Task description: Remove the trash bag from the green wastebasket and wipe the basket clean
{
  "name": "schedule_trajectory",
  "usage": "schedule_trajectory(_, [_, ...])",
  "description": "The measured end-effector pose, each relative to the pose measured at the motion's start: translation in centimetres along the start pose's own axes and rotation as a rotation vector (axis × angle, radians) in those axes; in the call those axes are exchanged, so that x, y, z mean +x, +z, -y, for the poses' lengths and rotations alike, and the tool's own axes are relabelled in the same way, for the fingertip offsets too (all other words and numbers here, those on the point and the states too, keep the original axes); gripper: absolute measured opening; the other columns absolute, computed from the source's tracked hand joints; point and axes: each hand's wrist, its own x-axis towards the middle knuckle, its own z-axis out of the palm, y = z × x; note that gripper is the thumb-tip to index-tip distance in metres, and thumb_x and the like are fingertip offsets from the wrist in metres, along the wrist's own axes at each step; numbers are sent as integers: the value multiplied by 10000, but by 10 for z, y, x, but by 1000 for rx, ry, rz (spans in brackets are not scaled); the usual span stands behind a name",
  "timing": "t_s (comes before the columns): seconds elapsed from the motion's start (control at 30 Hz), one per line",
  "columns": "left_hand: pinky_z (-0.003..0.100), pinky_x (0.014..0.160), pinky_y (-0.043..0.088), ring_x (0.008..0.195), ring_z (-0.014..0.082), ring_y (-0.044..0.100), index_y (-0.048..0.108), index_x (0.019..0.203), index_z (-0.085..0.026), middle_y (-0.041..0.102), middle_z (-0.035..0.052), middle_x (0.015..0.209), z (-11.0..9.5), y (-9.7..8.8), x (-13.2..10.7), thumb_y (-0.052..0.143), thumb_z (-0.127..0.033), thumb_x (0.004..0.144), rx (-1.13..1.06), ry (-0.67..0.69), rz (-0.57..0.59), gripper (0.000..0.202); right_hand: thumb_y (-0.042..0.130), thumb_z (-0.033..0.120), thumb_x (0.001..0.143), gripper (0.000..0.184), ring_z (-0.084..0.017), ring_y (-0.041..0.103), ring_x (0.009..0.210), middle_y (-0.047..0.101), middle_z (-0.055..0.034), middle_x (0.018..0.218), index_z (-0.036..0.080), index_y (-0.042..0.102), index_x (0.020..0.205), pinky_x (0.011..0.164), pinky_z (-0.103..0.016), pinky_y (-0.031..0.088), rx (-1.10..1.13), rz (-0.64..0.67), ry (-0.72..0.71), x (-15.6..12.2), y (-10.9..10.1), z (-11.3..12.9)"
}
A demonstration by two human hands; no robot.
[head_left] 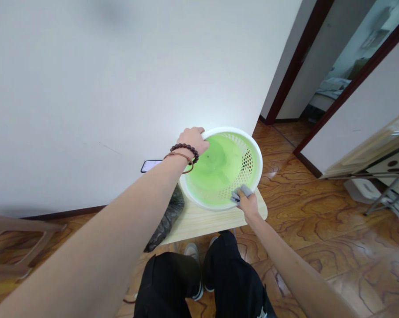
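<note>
A round green plastic basin [216, 170] with a white rim and perforated sides is tilted over a small light-wood table [199, 223]. My left hand [193, 140], with a beaded bracelet at the wrist, grips the rim at its upper left. In my right hand [247, 204] a grey cloth [242, 193] is pressed against the inner wall near the lower right rim. On the table's left side lies a dark plastic bag [168, 216], partly hidden behind my left forearm. A phone [150, 165] with a lit screen is beyond that arm, near the wall.
A white wall [120, 88] rises straight behind the table. At the far left stands a plastic stool [24, 238]. A doorway with a dark frame [295, 62] opens at the upper right. Metal legs [385, 198] and a white box [361, 190] are on the right.
</note>
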Motion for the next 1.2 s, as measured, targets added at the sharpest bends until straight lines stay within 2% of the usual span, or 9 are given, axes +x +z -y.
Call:
schedule_trajectory(0.1, [329,764,466,923,260,589,618,1046,-212,645,102,952,3,-4,-7,446,-499,714,61,-30,44,472,593,306,718,370,-212,645,781,661,-93,867,149,493,1037,629,-325,538,-215,-9,-149,15,-9,4])
schedule_trajectory(0.2, [365,785,463,953,280,578,558,1151,-186,621,126,1044,3,-9,-7,422,-591,701,102,-4,47,620,562,324,744,370,-244,632,864,645,-129,930,141,457,1048,740,-377,512,-506,12,-279,31,-14,18])
schedule_trajectory(0.33, [318,746,465,894,228,595,456,1263,-268,621,75,1059,2,-12,0,483,-456,712,73,185,65,583,553,324,757,396,-274,626,876,641,-140,927,142,429,1087,763,-399,486,-750,94,-381,45,-8,42])
schedule_trajectory(0.47, [279,685,457,824,201,601,524,1197,-267,641,63,972,2,-11,17,513,-318,675,85,281,188,525,565,316,752,407,-264,624,880,637,-136,953,147,428,1095,750,-364,483,-771,127,-414,51,-4,50])
schedule_trajectory(0.57, [293,725,444,851,210,593,564,1147,-251,642,66,964,-1,-11,29,511,-301,652,144,330,231,501,557,337,757,412,-256,625,868,640,-124,939,148,424,1098,745,-361,483,-758,128,-379,52,-5,43])
schedule_trajectory(0.7, [274,723,440,851,203,589,575,1121,-240,642,57,952,-4,-13,31,510,-282,639,181,384,267,489,563,344,753,432,-257,625,870,642,-126,926,142,424,1108,751,-359,481,-758,117,-379,51,-8,37])
schedule_trajectory(1.0, [248,702,448,831,183,592,587,1085,-198,637,58,923,5,-9,23,503,-222,657,130,328,204,437,523,416,777,422,-281,620,865,640,-145,915,152,415,1087,731,-383,474,-890,73,-463,57,-14,48])
schedule_trajectory(1.1, [257,681,457,790,181,596,597,1060,-191,636,64,884,1,-11,25,500,-206,654,132,310,182,418,517,422,781,422,-285,617,875,637,-154,930,151,411,1087,735,-393,476,-848,34,-437,53,-14,50])
schedule_trajectory(1.2, [269,660,468,773,190,600,597,1061,-185,631,77,886,-6,-13,28,505,-203,645,136,292,160,426,543,400,766,423,-270,618,882,634,-155,956,152,416,1084,736,-382,491,-701,-29,-374,38,-7,38])
